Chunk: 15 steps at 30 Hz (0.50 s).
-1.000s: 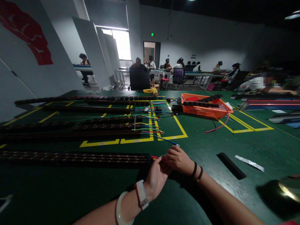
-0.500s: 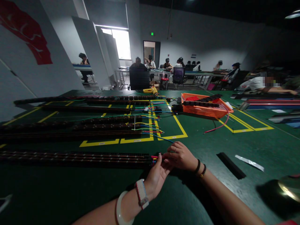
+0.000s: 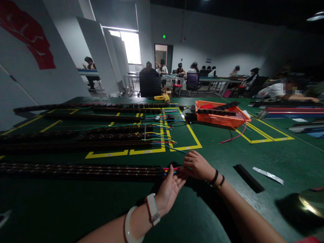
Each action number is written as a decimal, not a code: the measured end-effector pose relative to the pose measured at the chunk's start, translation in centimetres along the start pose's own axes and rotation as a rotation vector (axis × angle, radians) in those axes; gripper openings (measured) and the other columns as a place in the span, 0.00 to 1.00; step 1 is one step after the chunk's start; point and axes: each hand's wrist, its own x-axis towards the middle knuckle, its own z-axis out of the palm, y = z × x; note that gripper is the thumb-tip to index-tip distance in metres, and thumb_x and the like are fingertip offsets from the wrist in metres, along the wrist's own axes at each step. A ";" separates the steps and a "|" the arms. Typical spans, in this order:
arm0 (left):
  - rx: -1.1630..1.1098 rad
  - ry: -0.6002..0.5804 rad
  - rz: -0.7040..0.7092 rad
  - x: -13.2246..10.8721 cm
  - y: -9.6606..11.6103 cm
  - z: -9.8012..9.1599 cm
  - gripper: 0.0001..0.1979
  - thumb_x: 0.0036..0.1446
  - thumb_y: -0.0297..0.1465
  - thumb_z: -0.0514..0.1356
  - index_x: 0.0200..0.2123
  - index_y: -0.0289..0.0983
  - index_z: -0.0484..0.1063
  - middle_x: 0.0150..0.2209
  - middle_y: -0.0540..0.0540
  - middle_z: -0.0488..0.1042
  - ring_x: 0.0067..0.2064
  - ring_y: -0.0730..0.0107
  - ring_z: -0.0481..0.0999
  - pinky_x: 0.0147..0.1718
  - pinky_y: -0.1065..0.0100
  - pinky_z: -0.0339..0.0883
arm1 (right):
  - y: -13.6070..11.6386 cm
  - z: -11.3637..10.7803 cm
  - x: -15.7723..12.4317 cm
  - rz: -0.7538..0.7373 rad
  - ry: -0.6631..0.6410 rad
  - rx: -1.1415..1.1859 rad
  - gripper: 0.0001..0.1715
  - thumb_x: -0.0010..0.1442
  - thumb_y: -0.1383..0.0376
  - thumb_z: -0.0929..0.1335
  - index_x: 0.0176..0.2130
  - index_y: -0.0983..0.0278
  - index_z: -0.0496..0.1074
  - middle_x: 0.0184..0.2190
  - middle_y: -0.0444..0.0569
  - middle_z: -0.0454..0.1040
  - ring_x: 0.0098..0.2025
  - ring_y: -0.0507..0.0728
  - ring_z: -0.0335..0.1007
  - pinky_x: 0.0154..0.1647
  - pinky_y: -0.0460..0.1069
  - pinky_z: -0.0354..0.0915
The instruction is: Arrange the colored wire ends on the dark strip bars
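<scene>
1. Beyond the table's (image 3: pixel 215 209) far edge, a green sign (image 3: pixel 164 36) glows above the doorway (image 3: pixel 161 55); its marking is too small to make out from here.
2. White labels (image 3: pixel 147 152) sit on the yellow tape (image 3: pixel 96 156), in from the table's edges; I can't read their print.
3. No other lettering is legible.

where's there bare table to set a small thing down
Bare table shows between the nearest black bars and the left arm, and between the red wire from the orange basket and the loose black strip. It's crowded at the left hand and right hand, and beyond those bars, where more bars and coloured wires lie close.
</scene>
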 end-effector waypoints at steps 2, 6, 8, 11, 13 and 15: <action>-0.008 -0.029 -0.008 0.1 0.0 -0.2 0.24 0.60 0.46 0.49 0.43 0.31 0.72 0.51 0.37 0.73 0.55 0.62 0.69 0.59 0.60 0.54 | 0.1 0.0 0.1 0.083 0.015 0.108 0.19 0.63 0.56 0.63 0.26 0.64 0.69 0.25 0.46 0.67 0.33 0.54 0.58 0.39 0.50 0.54; -0.025 -0.046 -0.011 0.3 -0.1 -0.5 0.25 0.60 0.45 0.50 0.47 0.31 0.70 0.51 0.35 0.73 0.55 0.61 0.69 0.59 0.61 0.55 | 0.3 0.5 0.3 0.302 0.068 0.375 0.21 0.60 0.51 0.65 0.26 0.64 0.70 0.24 0.45 0.67 0.33 0.54 0.60 0.37 0.49 0.56; -0.027 -0.043 -0.006 0.3 -0.1 -0.5 0.24 0.60 0.45 0.50 0.47 0.31 0.70 0.51 0.35 0.73 0.55 0.61 0.70 0.59 0.61 0.55 | 0.4 1.0 0.3 0.419 0.081 0.476 0.23 0.59 0.49 0.65 0.25 0.64 0.69 0.24 0.45 0.67 0.32 0.53 0.61 0.35 0.48 0.57; -0.021 -0.032 -0.019 0.3 -0.2 -0.5 0.25 0.60 0.45 0.50 0.44 0.28 0.71 0.50 0.33 0.72 0.54 0.60 0.70 0.59 0.60 0.57 | 0.5 2.0 0.3 0.563 0.075 0.562 0.24 0.57 0.47 0.66 0.26 0.65 0.70 0.26 0.45 0.68 0.32 0.53 0.62 0.32 0.47 0.57; -0.017 -0.016 -0.038 0.2 -0.2 -0.4 0.25 0.60 0.44 0.50 0.42 0.27 0.71 0.49 0.31 0.72 0.54 0.58 0.70 0.58 0.58 0.58 | 0.6 2.7 0.3 0.611 0.074 0.582 0.24 0.56 0.46 0.66 0.28 0.65 0.72 0.27 0.45 0.69 0.31 0.53 0.63 0.32 0.46 0.57; -0.013 0.006 -0.064 0.1 -0.1 -0.3 0.25 0.60 0.45 0.50 0.41 0.27 0.71 0.48 0.31 0.73 0.54 0.56 0.70 0.56 0.55 0.60 | 0.7 3.1 0.4 0.630 0.092 0.590 0.24 0.56 0.46 0.66 0.29 0.65 0.72 0.27 0.45 0.70 0.31 0.52 0.63 0.32 0.46 0.57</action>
